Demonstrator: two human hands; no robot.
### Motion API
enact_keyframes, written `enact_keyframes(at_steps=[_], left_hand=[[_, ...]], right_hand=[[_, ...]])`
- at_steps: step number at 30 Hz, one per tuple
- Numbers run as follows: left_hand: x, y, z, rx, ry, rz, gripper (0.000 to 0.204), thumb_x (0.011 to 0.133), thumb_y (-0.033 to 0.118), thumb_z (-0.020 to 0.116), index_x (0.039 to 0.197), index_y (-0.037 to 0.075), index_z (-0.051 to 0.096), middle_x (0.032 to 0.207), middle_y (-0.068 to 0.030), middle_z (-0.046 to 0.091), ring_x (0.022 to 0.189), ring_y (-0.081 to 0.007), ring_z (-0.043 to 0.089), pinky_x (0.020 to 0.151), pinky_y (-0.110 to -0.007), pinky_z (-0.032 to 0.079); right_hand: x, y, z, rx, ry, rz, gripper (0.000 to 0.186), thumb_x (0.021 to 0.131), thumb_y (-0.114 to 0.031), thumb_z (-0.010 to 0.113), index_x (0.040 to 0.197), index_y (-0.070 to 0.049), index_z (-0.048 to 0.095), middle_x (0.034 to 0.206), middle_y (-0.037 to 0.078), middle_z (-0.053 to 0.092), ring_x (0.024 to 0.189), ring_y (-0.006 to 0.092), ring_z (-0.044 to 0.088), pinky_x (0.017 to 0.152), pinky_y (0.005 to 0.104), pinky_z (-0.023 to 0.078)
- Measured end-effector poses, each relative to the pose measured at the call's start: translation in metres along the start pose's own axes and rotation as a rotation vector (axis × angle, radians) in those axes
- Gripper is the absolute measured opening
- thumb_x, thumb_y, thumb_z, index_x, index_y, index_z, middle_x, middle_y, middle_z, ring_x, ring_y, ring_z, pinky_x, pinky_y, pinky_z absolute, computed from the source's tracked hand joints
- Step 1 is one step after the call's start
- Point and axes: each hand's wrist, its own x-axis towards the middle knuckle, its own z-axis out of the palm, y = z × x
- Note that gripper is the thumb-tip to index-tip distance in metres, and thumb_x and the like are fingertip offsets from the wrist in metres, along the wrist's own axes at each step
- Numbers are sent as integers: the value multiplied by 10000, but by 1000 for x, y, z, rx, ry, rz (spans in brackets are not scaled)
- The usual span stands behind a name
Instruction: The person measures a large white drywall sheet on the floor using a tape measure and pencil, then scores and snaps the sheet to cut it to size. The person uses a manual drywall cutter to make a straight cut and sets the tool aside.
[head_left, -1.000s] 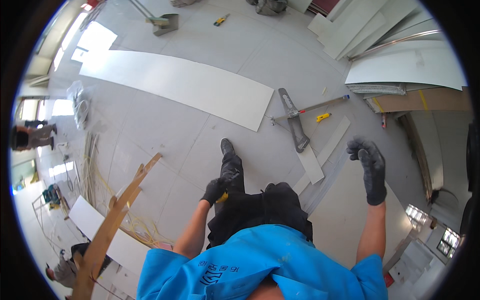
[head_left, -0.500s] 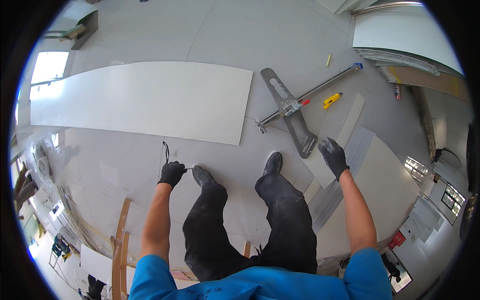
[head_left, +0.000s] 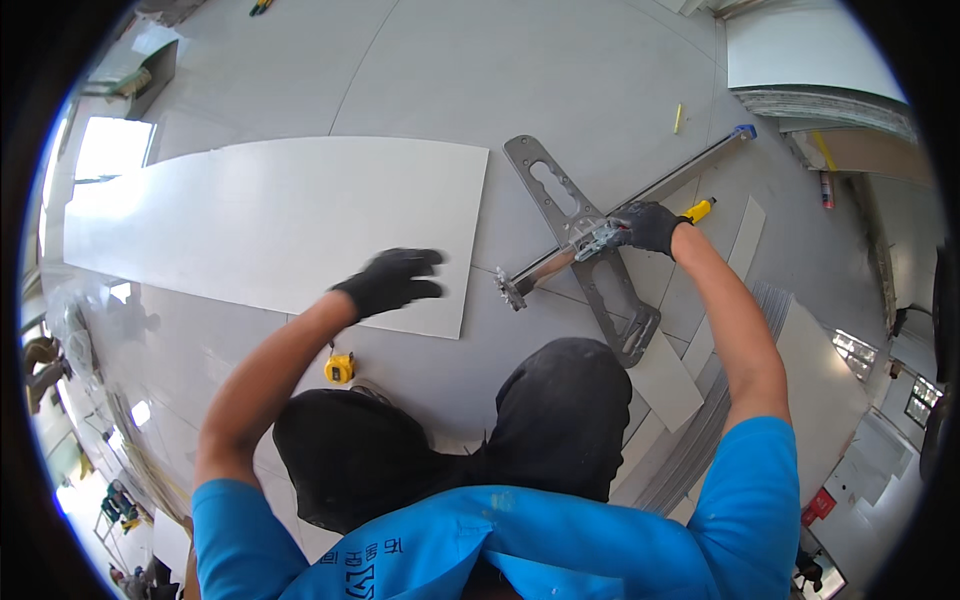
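My left hand (head_left: 392, 282), in a black glove, hovers over the near right part of a long white panel (head_left: 270, 205) on the floor, fingers apart and holding nothing. My right hand (head_left: 648, 228), also gloved, is closed at the middle of a metal rail cutter (head_left: 672, 182), where a toggle lever joins the rail to a perforated grey crossbar (head_left: 545, 175). The glove hides the lever's grip. A yellow utility knife (head_left: 702, 210) lies just beyond that hand. Near my left knee rests a yellow tape measure (head_left: 339, 368).
Close on the right lies a stack of thin panels (head_left: 735, 370), with a narrow offcut strip (head_left: 748, 235) beside it. More sheets (head_left: 820, 105) are piled at the far right. A red-and-white can (head_left: 827, 190) and a small yellow stick (head_left: 678, 118) are on the floor.
I have gone from standing to squatting. My right hand has moved onto the cutter's lever. My left hand has let go of a strapped item and reached over the panel; the tape measure now shows on the floor.
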Motion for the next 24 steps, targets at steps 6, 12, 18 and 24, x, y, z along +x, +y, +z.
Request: enact_keyframes(at_steps=[6,12,18,24], left_hand=[[136,94,98,273,-120,-124,594,660,457,772,1011,28,557,931,-183,632,898,-339,621,787,-416,492],[157,84,155,310,360,-284,362,747,212,688,1051,61,564,989,-155,574,955,-331,559,793,-442,471],[155,84,167,280,420,-368,318,763,136,611,1078,120,575,974,-140,570,939,-329,552,779,-449,470],[141,88,173,53,529,-421,358,741,137,613,1099,126,595,963,-146,594,929,-330,588,781,-431,479]], right_hand=[[7,-5,-4,-74,-96,-6,302,836,-307,521,1045,-130,648,1052,152,642,1021,320,598,899,421,457],[5,-10,-11,-41,-76,15,260,807,-271,535,978,-120,660,983,150,660,959,324,619,839,427,483],[4,-22,-24,-127,-157,52,296,816,-313,518,965,-120,686,1007,130,673,947,310,633,816,413,494],[-18,7,5,852,420,165,351,891,-429,553,926,-91,641,846,32,674,762,161,644,675,322,498]])
